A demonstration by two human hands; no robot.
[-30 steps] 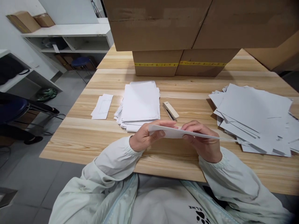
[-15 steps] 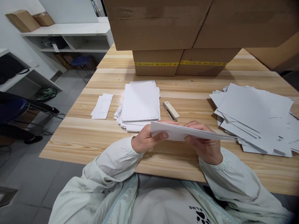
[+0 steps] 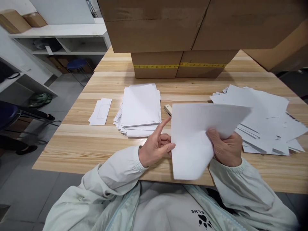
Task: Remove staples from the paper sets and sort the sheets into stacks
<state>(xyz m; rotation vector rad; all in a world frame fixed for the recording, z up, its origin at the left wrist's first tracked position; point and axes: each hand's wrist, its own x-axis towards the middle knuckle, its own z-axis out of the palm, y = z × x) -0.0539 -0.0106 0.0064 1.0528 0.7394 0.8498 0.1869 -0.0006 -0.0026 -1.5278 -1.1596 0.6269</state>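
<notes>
White sheets of paper [image 3: 190, 134] are raised in front of me, with the broad face toward me and a bend below the right thumb. My right hand [image 3: 227, 146] grips them at the right side, thumb in front and fingers behind. At the left edge, my left hand [image 3: 157, 144] lightly pinches the paper; its thumb tip overlaps the front, and its index finger points up and away. A beige stapler [image 3: 167, 109] lies beyond, mostly hidden by the paper. Left of it sits a fairly neat paper stack [image 3: 141, 106].
A loose, fanned pile of paper [image 3: 264, 112] lies at the right. Small paper slips [image 3: 101, 111] rest at the left of the wooden table [image 3: 79, 141]. Cardboard boxes [image 3: 156, 29] are stacked at the back. Beyond the left edge are a blue stool [image 3: 77, 64] and another person's foot [image 3: 27, 149].
The paper has turned from nearly edge-on and level to upright, its face toward me. My right hand has shifted to its right side. My left index finger has stretched out.
</notes>
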